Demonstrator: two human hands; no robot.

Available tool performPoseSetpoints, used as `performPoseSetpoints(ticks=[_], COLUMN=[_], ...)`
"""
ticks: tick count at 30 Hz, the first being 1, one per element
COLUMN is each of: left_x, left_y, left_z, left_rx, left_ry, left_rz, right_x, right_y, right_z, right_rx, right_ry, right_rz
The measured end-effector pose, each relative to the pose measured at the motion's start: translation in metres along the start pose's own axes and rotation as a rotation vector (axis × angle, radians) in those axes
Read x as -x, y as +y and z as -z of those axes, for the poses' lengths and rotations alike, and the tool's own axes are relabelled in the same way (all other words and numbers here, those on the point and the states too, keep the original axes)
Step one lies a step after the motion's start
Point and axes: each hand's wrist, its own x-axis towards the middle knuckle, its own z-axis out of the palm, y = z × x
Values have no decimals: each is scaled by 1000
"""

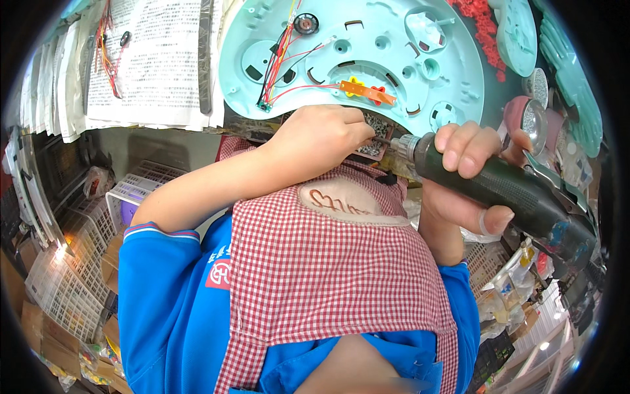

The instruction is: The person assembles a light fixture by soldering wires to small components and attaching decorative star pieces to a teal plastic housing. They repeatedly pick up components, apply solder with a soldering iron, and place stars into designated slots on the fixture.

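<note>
My right hand point(469, 157) is wrapped round a dark green electric screwdriver point(518, 194), whose silver chuck and thin bit point left. At the bit's tip, my left hand point(328, 134) is closed in a pinch; whatever lies between its fingertips is hidden. Just behind the bit shows a small container of screws point(382, 125), partly covered by my left hand. Beyond both hands lies a turquoise plastic shell point(456, 75) with its inner side up. It carries a round black speaker point(306, 23), red, yellow and black wires, and an orange strip point(367, 92) over yellow and red flower-shaped pieces.
Sheets of printed paper point(147, 59) lie at the left, with another wired speaker point(125, 39) on top. Red plastic pieces point(482, 26) and more turquoise parts point(515, 36) are at the far right. White plastic baskets point(69, 282) stand low on the left.
</note>
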Motion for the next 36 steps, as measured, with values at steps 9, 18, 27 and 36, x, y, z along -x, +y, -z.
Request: performPoseSetpoints(ticks=[9,18,27,36], left_x=[-9,-22,-55,-54], left_y=[7,7,-31,-35], left_z=[13,25,31,25], left_rx=[-121,-36,-244,-189], left_ry=[49,188,-166,-91], left_rz=[-26,37,146,107], right_x=[-9,-24,-36,-32], right_y=[-10,-3,19,30], right_z=[-6,-15,-16,-13], right_rx=[-61,-10,221,204], right_ry=[-69,-55,27,-9], right_rz=[33,79,-34,-70])
